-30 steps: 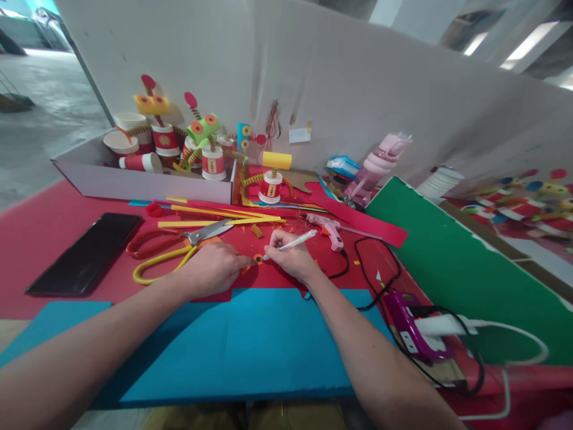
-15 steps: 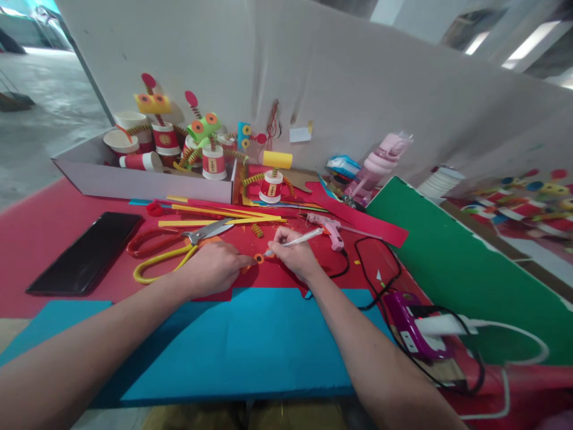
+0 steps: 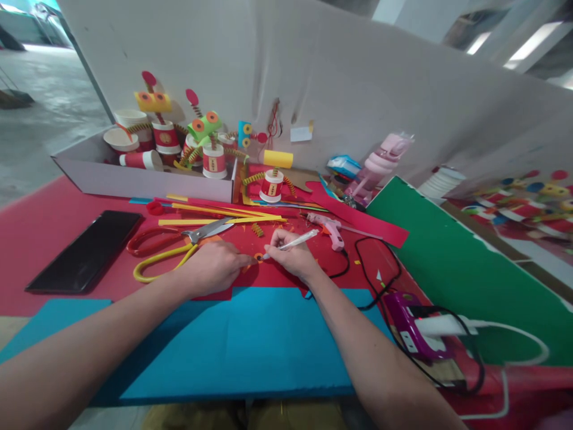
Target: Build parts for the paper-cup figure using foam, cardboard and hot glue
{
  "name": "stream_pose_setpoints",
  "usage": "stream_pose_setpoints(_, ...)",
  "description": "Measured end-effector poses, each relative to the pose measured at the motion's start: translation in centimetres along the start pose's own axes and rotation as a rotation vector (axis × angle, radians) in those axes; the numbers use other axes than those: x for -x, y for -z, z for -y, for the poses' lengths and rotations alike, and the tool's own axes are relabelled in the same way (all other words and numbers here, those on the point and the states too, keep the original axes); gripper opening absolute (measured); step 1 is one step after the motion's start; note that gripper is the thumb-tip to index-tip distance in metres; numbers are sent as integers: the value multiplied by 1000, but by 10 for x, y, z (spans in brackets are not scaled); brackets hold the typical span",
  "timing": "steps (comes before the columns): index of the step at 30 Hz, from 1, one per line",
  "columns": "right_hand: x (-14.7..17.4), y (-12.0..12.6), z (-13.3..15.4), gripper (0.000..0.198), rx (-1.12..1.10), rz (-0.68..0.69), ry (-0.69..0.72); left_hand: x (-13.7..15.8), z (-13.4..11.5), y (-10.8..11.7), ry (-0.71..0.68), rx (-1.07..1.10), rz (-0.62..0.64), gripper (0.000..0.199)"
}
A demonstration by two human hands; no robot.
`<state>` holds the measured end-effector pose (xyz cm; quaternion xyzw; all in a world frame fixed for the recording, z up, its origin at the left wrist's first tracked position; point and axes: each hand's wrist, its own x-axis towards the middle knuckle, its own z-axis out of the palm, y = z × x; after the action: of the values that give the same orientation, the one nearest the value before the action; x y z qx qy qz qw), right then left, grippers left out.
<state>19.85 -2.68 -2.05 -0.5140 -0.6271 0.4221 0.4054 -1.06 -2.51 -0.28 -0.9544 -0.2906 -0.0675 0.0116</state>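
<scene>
My right hand [image 3: 290, 254] is closed round a white pen [image 3: 299, 240], its tip on a small orange paper circle [image 3: 258, 257] with a dark centre. With the index finger stretched out, my left hand [image 3: 218, 267] pins the circle's left edge to the red table; its other fingers are curled under. Scissors [image 3: 193, 236] with one red and one yellow handle lie open beyond my left hand. A small coiled yellow paper strip [image 3: 256, 230] rests just past the circle. To the right of my right hand lies a pink glue gun [image 3: 330, 230].
Yellow paper strips [image 3: 224, 211] lie behind the scissors. A paper-cup figure [image 3: 271, 186] stands farther back, beside a white box [image 3: 152, 182] of similar figures. A black phone [image 3: 87, 254] is at left. A purple power strip [image 3: 414, 328] with cables and a green board [image 3: 470, 269] are at right.
The pen and my right hand have shifted slightly left, bringing the tip onto the dark centre of the orange circle. My left hand stays in place.
</scene>
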Motion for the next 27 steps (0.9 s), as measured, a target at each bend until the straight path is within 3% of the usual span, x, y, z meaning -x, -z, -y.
stream_pose_setpoints(15,0,0,-2,21,-15,2,-1,0,0,0,2,-6,-1,36)
stream_pose_setpoints(20,-7,4,-10,24,-54,-141,29,1,0,0,-10,-5,-6,37)
stream_pose_setpoints(23,-9,13,-8,24,40,-223,88,1,2,-1,-20,2,-4,38)
stream_pose_setpoints(27,-7,31,-2,14,331,-230,233,2,6,-1,-40,19,-29,36)
